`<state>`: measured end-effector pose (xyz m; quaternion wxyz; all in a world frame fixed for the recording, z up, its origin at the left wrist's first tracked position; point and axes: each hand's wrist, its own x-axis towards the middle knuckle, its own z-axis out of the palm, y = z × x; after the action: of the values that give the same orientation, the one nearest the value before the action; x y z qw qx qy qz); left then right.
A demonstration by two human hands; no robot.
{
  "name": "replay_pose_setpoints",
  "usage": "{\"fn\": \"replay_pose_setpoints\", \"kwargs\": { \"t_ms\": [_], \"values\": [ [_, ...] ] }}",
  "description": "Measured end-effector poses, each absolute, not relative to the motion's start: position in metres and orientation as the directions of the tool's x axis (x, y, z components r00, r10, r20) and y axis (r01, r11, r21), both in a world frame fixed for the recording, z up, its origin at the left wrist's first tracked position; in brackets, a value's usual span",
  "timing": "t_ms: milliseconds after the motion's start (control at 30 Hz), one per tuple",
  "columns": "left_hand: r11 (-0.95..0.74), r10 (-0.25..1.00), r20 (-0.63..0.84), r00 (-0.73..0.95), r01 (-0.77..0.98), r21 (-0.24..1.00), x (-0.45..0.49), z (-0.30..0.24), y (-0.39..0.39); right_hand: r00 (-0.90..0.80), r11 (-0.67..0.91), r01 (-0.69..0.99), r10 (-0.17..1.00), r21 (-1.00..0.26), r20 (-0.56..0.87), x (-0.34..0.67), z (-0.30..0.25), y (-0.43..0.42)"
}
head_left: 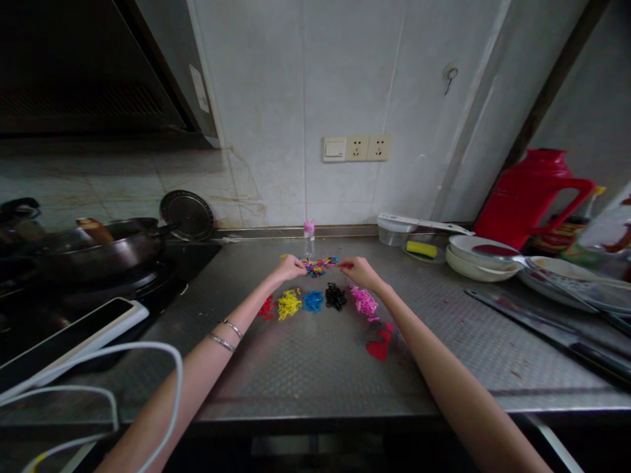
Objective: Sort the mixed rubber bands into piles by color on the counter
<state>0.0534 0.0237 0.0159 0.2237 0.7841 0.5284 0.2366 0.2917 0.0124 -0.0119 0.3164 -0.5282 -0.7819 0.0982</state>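
A mixed heap of small coloured bands (319, 265) lies on the steel counter (315, 368). My left hand (290, 268) pinches at the heap's left edge and my right hand (357, 270) pinches at its right edge. What each pinch holds is too small to name. In front of the heap lie sorted piles: red (267, 307), yellow (288, 304), blue (313, 301), black (336, 296) and pink (364, 301). A red scrap (380, 344) lies nearer me. Behind the heap stands a small clear bottle (309, 238) with a pink cap.
A dark wok (98, 246) sits on the stove at left, with a round lid (187, 215) leaning on the wall. A phone (69, 338) and white cables lie front left. Stacked bowls (480, 257), plates, a yellow sponge (421, 249) and a red jug (530, 197) crowd the right.
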Motion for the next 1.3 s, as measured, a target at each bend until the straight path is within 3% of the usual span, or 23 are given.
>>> {"fn": "replay_pose_setpoints", "kwargs": {
  "t_ms": [167,433,633,933,1300],
  "values": [
    [-0.497,0.853,0.18,0.49,0.656,0.567,0.096,0.008,-0.002,-0.219,0.392,0.771,0.903,-0.501,0.369,0.293,-0.017,0.013],
    [-0.518,0.834,0.21,0.511,0.594,0.615,0.103,-0.012,-0.009,-0.224,0.391,0.775,0.905,-0.496,0.362,0.293,-0.021,0.015],
    [-0.44,0.892,0.264,0.366,0.573,0.691,0.068,0.0,0.016,-0.242,0.389,0.784,0.909,-0.483,0.34,0.288,-0.024,0.013],
    [-0.17,0.981,0.192,0.026,0.594,0.786,0.002,-0.004,0.05,-0.329,0.461,0.777,0.878,-0.429,0.348,0.265,-0.017,0.012],
    [-0.165,0.982,0.185,0.029,0.603,0.78,-0.001,-0.005,0.049,-0.394,0.437,0.849,0.898,-0.297,0.193,0.249,-0.017,0.043]
  ]
}}
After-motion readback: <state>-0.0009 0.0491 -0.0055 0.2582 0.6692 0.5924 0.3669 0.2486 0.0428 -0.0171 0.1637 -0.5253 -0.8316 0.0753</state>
